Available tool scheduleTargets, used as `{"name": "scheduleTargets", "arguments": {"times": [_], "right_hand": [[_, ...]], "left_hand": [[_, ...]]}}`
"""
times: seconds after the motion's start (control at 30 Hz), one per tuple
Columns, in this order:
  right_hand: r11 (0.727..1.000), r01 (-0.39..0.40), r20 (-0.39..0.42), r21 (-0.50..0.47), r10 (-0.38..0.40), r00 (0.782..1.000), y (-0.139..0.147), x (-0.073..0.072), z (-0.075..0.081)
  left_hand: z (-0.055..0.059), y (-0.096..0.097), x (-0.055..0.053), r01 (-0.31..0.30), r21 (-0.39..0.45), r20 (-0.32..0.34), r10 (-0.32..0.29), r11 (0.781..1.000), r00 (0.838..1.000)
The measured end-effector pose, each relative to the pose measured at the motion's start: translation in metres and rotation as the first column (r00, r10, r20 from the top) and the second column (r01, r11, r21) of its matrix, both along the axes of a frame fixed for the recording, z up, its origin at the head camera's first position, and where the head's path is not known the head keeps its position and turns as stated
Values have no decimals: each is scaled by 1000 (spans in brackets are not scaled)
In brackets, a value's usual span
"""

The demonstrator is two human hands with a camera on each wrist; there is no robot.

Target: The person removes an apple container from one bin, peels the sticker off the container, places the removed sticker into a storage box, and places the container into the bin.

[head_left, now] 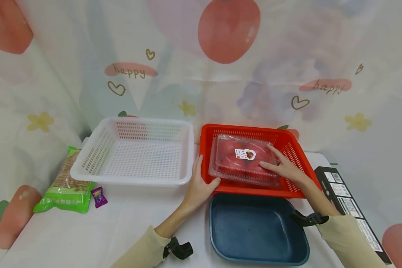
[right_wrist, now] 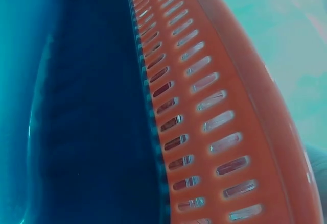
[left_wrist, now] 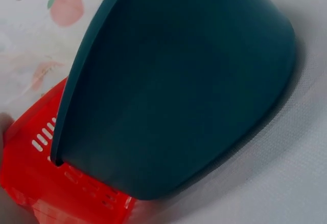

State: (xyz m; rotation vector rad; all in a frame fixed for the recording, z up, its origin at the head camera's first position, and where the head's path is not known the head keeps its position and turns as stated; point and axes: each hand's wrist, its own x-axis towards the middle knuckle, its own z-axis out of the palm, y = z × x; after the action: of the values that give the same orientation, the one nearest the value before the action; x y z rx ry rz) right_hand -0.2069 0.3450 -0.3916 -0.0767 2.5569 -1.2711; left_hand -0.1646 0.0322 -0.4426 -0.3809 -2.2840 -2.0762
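In the head view, my left hand (head_left: 198, 190) is at the near left corner of a red perforated basket (head_left: 308, 178). Its thumb reaches over the rim and its fingers lie along the outer side, holding the wall between them. My right hand (head_left: 284, 166) rests on the lid of a clear plastic clamshell box (head_left: 226, 156) inside that basket, thumb and fingers spread and fairly straight. The box bears a white label with a fruit picture and looks red. What lies under it is hidden. Only slivers of the hands show in the wrist views.
A dark blue basin (head_left: 254, 230) stands against the basket's near side. To the left are a white perforated basket (head_left: 140, 178), a green snack bag (head_left: 67, 186) and a small purple packet (head_left: 98, 197). A long black box (head_left: 350, 208) lies at the right.
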Motion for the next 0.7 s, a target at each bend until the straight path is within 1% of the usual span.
{"name": "scheduleTargets", "arguments": {"times": [0.1, 0.23, 0.33, 0.53, 0.7], "right_hand": [[1000, 3, 2, 4, -3, 1000, 0, -1, 1], [1000, 6, 7, 16, -6, 1000, -1, 0, 2], [1000, 4, 12, 13, -4, 1000, -2, 1, 1], [1000, -10, 4, 11, 10, 1000, 0, 1, 1], [1000, -20, -2, -13, 20, 1000, 3, 0, 2]], "left_hand": [[1, -2, -1, 35, 7, 1, -35, 999, 999], [2, -5, -3, 67, -15, 10, -67, 998, 998], [1, -6, -3, 74, -29, 15, -74, 997, 997], [-1, -6, -3, 82, -12, 11, -82, 997, 997], [0, -6, -4, 78, -14, 21, -77, 997, 997]]}}
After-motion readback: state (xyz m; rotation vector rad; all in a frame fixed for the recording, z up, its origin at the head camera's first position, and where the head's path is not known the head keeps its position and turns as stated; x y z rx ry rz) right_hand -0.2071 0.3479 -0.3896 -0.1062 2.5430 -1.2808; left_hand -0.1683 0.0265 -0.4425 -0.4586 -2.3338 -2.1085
